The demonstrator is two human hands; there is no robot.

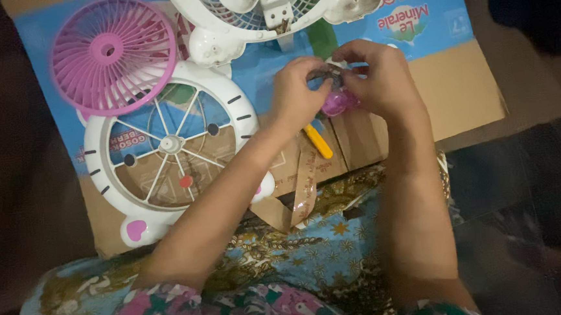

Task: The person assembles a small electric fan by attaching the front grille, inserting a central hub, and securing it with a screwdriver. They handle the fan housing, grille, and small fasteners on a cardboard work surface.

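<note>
Gripping a small pink part [338, 102] between both hands, the person works above a flattened cardboard sheet [458, 88] with a blue printed face. Left hand [297, 93]: fingers curled and pinched on the part's left edge. Right hand [379, 73]: fingers bent over the top and right of the same part, thumb side pressing in. Hands meet at the fingertips; a small dark and white bit sits between them, too blurred to identify. Pink part lies at the centre of the view, slightly toward 1 o'clock, held just above the cardboard.

Surroundings:
- Yellow tool handle [318, 142] lies on the cardboard at 6 o'clock of the pink part, just below the left wrist, not touched by either hand.
- White round fan guard [170, 143] with wire spokes and a pink heart on its foot, at 9 o'clock of the hands, flat on the cardboard.
- Pink fan grille [113, 54], at 10 o'clock, overlapping the upper rim of the white guard.
- White fan housing [278, 8] with rounded ears, at 12 o'clock, partly cut off by the frame's top edge.
- Patterned cloth [312, 253] in blue and gold over the lap, at 6 o'clock, both forearms crossing above it.
</note>
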